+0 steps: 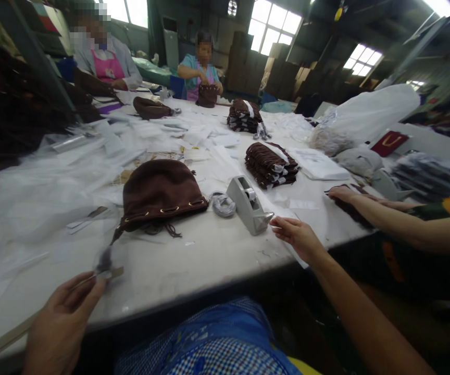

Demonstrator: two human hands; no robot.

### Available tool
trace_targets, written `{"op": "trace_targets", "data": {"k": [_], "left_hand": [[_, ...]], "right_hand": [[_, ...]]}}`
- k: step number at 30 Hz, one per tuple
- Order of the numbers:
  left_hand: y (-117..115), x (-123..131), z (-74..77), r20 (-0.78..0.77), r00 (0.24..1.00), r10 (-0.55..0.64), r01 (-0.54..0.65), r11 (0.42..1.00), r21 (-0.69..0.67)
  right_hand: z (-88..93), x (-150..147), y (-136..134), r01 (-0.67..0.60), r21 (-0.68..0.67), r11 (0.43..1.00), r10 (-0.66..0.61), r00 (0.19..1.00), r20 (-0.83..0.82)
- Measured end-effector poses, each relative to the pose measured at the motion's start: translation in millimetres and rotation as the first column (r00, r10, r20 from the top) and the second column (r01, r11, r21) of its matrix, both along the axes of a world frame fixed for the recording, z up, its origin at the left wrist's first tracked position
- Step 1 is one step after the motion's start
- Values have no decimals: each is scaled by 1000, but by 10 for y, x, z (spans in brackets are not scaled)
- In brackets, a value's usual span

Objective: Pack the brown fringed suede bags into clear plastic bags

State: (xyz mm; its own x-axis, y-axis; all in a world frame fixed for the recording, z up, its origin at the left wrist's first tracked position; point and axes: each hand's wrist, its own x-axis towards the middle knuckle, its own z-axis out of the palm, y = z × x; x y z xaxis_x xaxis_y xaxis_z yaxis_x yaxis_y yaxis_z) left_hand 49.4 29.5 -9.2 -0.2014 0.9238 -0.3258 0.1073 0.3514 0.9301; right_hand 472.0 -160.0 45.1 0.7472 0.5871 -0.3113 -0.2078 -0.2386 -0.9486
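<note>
At the lower left, my left hand (66, 312) is closed in a pinch on the wrapped end of a bag strap (104, 260); the wrapping looks thin and pale and is partly blurred. That strap runs up to a dark brown drawstring bag (162, 192), which lies on the table with its gold eyelets and cord toward me. My right hand (297, 237) reaches to the front of a grey tape dispenser (248, 205). Its thumb and fingers are pinched at the cutting edge, on what looks like the tape end. A wrapped coil (223, 204) lies between bag and dispenser.
Stacks of brown bags (272, 164) lie beyond the dispenser. Loose clear plastic and paper (53, 187) cover the left side. A co-worker's hands (346, 195) work on a brown piece at my right. Two people (110, 62) work across the table (162, 278).
</note>
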Motion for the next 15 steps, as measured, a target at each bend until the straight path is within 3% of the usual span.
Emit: {"op": "trace_targets", "data": {"k": [5,8,10,12,15], "left_hand": [[69,-88,-160,14,1000,-10,9,999,43],[97,-160,-276,53,997,-65,60,995,84],[78,-184,-296,54,992,-113,107,988,111],[47,-181,-275,62,990,-129,119,983,143],[13,-153,-234,79,985,-154,136,971,197]], "right_hand": [[-285,24,22,97,-23,995,-96,995,34],[-397,-108,64,96,-60,994,-92,994,58],[-428,-348,138,-10,-69,998,15,996,84],[-407,-708,292,-221,-43,974,225,965,137],[-298,-1377,673,-580,15,814,569,803,180]]}}
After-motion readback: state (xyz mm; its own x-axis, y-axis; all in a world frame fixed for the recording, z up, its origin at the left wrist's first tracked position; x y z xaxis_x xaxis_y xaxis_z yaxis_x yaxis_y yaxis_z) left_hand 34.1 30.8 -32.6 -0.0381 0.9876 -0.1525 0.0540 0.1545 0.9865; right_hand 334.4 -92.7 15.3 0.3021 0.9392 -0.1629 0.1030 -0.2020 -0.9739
